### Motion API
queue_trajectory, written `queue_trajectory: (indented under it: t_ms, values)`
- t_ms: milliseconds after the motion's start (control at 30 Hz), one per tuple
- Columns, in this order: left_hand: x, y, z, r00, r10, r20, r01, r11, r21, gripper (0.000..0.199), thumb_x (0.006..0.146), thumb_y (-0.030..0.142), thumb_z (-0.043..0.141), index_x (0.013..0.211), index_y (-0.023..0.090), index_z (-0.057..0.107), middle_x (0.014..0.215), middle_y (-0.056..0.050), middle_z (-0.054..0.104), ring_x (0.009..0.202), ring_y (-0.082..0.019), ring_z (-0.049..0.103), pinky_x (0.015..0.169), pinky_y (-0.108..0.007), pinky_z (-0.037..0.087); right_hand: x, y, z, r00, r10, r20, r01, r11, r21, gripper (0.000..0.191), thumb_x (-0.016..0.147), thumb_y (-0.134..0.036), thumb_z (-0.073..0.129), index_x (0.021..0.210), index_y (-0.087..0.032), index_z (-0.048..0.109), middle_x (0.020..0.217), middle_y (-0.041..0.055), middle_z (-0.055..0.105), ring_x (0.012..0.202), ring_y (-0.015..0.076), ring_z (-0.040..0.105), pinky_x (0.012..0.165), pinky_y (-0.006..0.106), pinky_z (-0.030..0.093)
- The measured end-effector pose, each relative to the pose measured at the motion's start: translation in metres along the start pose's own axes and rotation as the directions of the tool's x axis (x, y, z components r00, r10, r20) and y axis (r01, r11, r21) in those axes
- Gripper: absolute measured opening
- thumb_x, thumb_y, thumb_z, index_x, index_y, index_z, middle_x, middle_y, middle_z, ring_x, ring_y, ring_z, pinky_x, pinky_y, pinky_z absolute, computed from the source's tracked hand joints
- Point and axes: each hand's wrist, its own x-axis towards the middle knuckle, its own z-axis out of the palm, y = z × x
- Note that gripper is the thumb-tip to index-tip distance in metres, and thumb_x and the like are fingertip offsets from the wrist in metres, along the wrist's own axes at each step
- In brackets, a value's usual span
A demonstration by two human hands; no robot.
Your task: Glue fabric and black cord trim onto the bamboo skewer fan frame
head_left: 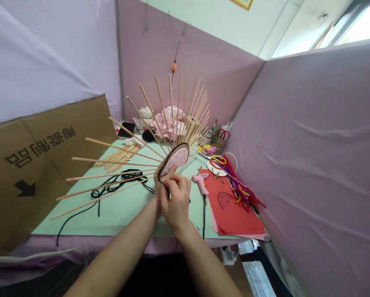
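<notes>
Tilted above the table is a round disc (179, 158) faced with pink dotted fabric. Wooden sticks (148, 101) fan out from its edge like rays. My left hand (159, 183) grips the disc's near edge, mostly hidden behind the disc and the other hand. Black cord (163, 163) runs around the rim. With fingers closed at the lower rim, my right hand (178, 200) pinches the cord; the fingertips are partly hidden. More of this cord lies in a loose, tangled pile on the table to the left, its tail hanging over the front edge.
Loose wooden sticks (118, 158) lie at the back left, near a cardboard sheet (48, 161). A pink glue gun (201, 183) rests right of my hands, beside red paper (234, 210), scissors (216, 161) and coloured pipe cleaners (243, 187). Crumpled pink fabric (169, 123) sits behind.
</notes>
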Motion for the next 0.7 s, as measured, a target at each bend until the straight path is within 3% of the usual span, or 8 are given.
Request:
queue_trajectory:
  t_ms: [67, 133, 200, 267, 433, 533, 600, 700]
  values:
    - [0.003, 0.004, 0.004, 0.995, 0.104, -0.010, -0.104, 0.993, 0.052, 0.033, 0.060, 0.032, 0.082, 0.089, 0.021, 0.070, 0.092, -0.005, 0.070, 0.094, -0.024, 0.067, 0.094, -0.041, 0.054, 0.007, 0.007, -0.005, 0.995, 0.055, -0.080, -0.044, 0.989, 0.138, 0.010, 0.090, -0.022, 0.052, 0.087, -0.020, 0.061, 0.091, 0.0057, 0.059, 0.090, 0.0188, 0.053, 0.083, 0.035, 0.045]
    - [0.006, 0.004, 0.006, 0.980, 0.198, -0.025, -0.194, 0.975, 0.109, 0.036, 0.060, 0.031, 0.081, 0.092, 0.018, 0.070, 0.094, -0.005, 0.072, 0.094, -0.025, 0.067, 0.097, -0.044, 0.051, 0.019, 0.023, -0.010, 0.958, 0.254, -0.132, -0.203, 0.929, 0.310, 0.013, 0.090, -0.029, 0.053, 0.088, -0.019, 0.060, 0.085, 0.0031, 0.059, 0.082, 0.0162, 0.056, 0.077, 0.031, 0.047]
    - [0.008, 0.001, 0.007, 0.965, 0.260, -0.029, -0.252, 0.954, 0.165, 0.035, 0.061, 0.030, 0.080, 0.093, 0.018, 0.071, 0.096, -0.005, 0.073, 0.095, -0.024, 0.068, 0.098, -0.043, 0.050, 0.032, 0.045, -0.011, 0.868, 0.484, -0.110, -0.392, 0.804, 0.447, 0.021, 0.089, -0.038, 0.052, 0.090, -0.018, 0.057, 0.080, 0.0009, 0.058, 0.074, 0.0138, 0.056, 0.070, 0.028, 0.047]
    - [0.008, -0.003, 0.006, 0.954, 0.300, -0.023, -0.289, 0.934, 0.212, 0.032, 0.063, 0.030, 0.079, 0.092, 0.019, 0.072, 0.095, -0.006, 0.074, 0.095, -0.024, 0.069, 0.097, -0.042, 0.051, 0.042, 0.070, -0.010, 0.797, 0.601, -0.063, -0.509, 0.725, 0.464, 0.029, 0.087, -0.045, 0.048, 0.090, -0.017, 0.055, 0.075, -0.0005, 0.056, 0.068, 0.0127, 0.054, 0.066, 0.026, 0.047]
    - [0.012, -0.010, 0.000, 0.947, 0.320, 0.001, -0.312, 0.923, 0.224, 0.029, 0.066, 0.030, 0.078, 0.092, 0.020, 0.073, 0.093, -0.006, 0.075, 0.096, -0.024, 0.069, 0.096, -0.041, 0.052, 0.040, 0.112, -0.013, 0.792, 0.602, -0.096, -0.536, 0.762, 0.363, 0.036, 0.083, -0.045, 0.052, 0.101, -0.015, 0.060, 0.102, 0.0104, 0.059, 0.085, 0.0179, 0.056, 0.076, 0.033, 0.048]
    - [0.014, -0.009, -0.001, 0.947, 0.319, -0.019, -0.306, 0.921, 0.240, 0.028, 0.066, 0.030, 0.077, 0.092, 0.019, 0.073, 0.093, -0.006, 0.075, 0.095, -0.024, 0.070, 0.095, -0.041, 0.052, 0.027, 0.126, -0.024, 0.847, 0.509, -0.154, -0.508, 0.860, 0.050, 0.039, 0.090, -0.039, 0.041, 0.113, -0.012, 0.059, 0.115, 0.0171, 0.054, 0.103, 0.0233, 0.054, 0.090, 0.040, 0.044]
    - [0.016, -0.007, -0.001, 0.947, 0.319, -0.032, -0.303, 0.925, 0.229, 0.029, 0.065, 0.029, 0.078, 0.092, 0.019, 0.073, 0.094, -0.006, 0.075, 0.095, -0.024, 0.069, 0.095, -0.041, 0.053, 0.020, 0.135, -0.033, 0.881, 0.464, -0.096, -0.474, 0.864, -0.171, 0.038, 0.090, -0.038, 0.041, 0.111, -0.011, 0.060, 0.111, 0.0186, 0.056, 0.110, 0.0278, 0.051, 0.097, 0.046, 0.039]
    - [0.017, -0.004, 0.000, 0.945, 0.324, -0.049, -0.310, 0.932, 0.189, 0.032, 0.064, 0.028, 0.079, 0.094, 0.018, 0.072, 0.095, -0.006, 0.075, 0.095, -0.024, 0.069, 0.094, -0.040, 0.054, 0.013, 0.148, -0.041, 0.869, 0.494, 0.034, -0.465, 0.838, -0.285, 0.035, 0.078, -0.041, 0.062, 0.097, -0.011, 0.064, 0.102, 0.0198, 0.060, 0.108, 0.0350, 0.052, 0.097, 0.053, 0.037]
